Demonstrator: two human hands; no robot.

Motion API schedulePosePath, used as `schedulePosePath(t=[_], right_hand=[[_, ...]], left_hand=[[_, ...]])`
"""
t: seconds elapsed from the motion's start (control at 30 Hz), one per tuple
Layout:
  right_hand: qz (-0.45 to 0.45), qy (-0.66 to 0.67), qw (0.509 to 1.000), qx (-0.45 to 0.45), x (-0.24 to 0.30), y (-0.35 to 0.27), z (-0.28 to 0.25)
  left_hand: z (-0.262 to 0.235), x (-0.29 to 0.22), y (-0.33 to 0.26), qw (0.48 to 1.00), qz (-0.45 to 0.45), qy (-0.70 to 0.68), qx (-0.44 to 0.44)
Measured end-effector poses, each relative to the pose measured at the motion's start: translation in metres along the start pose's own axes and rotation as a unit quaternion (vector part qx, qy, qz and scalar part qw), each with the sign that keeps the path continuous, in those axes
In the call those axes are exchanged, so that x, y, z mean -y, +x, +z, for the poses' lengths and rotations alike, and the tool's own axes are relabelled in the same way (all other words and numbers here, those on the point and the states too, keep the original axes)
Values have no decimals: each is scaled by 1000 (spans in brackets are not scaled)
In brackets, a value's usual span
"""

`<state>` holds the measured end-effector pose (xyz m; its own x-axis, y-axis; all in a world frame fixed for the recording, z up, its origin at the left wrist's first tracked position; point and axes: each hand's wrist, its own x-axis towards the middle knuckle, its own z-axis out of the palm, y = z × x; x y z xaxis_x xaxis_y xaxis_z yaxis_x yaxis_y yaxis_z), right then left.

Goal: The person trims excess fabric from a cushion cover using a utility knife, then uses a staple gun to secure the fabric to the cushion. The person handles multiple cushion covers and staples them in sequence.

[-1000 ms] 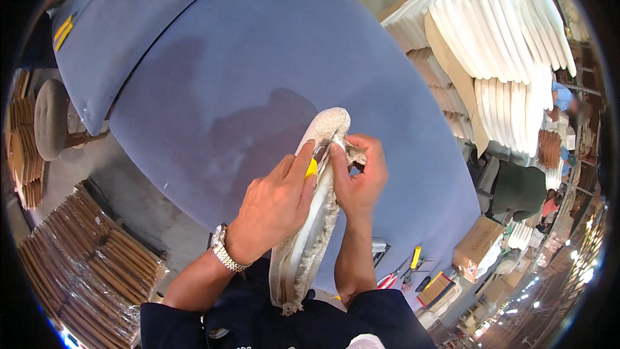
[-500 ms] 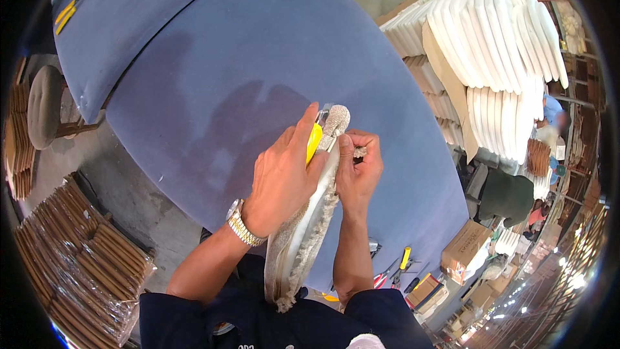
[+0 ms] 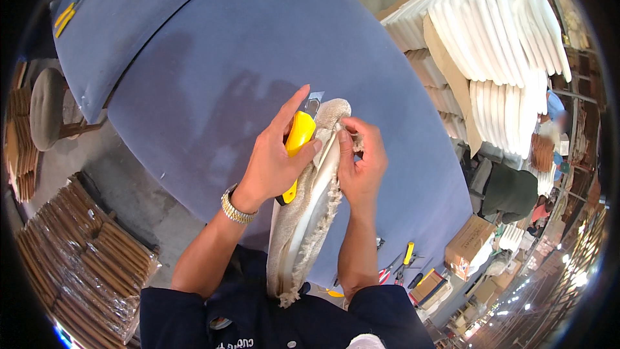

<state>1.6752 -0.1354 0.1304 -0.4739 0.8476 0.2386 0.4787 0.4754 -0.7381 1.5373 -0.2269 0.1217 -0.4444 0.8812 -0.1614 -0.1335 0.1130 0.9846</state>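
Cushion (image 3: pixel 310 213) sat between the forearms, long axis running away from the person. Near end was up by the dark shirt (image 3: pixel 252 310), rounded far end over the blue table (image 3: pixel 387 220). Couldn't tell if it rested on the table.

Handling, my read: light for its bulk, soft-skinned, with some stiffness along its length. White strip (image 3: pixel 316 203) in the open side looked smooth, maybe a bit slick; woven cover looked grippy. Frayed edge (image 3: pixel 325 223) looked the weak spot, likely to shed threads under a hard pull. Best hold: pinch the cloth just in from the fray, or grip the closed rounded end.

Right hand (image 3: pixel 363 165): thumb and index pinched narrow on the frayed edge near the far end, right side of cushion.

Left hand (image 3: pixel 270 161): curled around the yellow knife (image 3: pixel 300 133), index out straight beside it, blade pointing away, just left of the far end. Thumb lay over the handle; couldn't tell if its tip also touched the cover.
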Motion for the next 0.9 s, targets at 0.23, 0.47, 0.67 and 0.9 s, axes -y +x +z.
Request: schedulePosePath(t=[0.23,0.47,0.67,0.9], right_hand=[[-73,-122,984,105,17,18,-23],[-126,-233,953,150,9,27,-32],[23,-41,989,141,-15,17,-27],[130,103,978,126,-22,11,-23]], left_hand=[[5,7,2,998,-35,-46,5],[13,-6,1,1000,-26,7,-5],[10,-10,2,999,-35,17,7],[7,-7,3,999,-10,44,5]])
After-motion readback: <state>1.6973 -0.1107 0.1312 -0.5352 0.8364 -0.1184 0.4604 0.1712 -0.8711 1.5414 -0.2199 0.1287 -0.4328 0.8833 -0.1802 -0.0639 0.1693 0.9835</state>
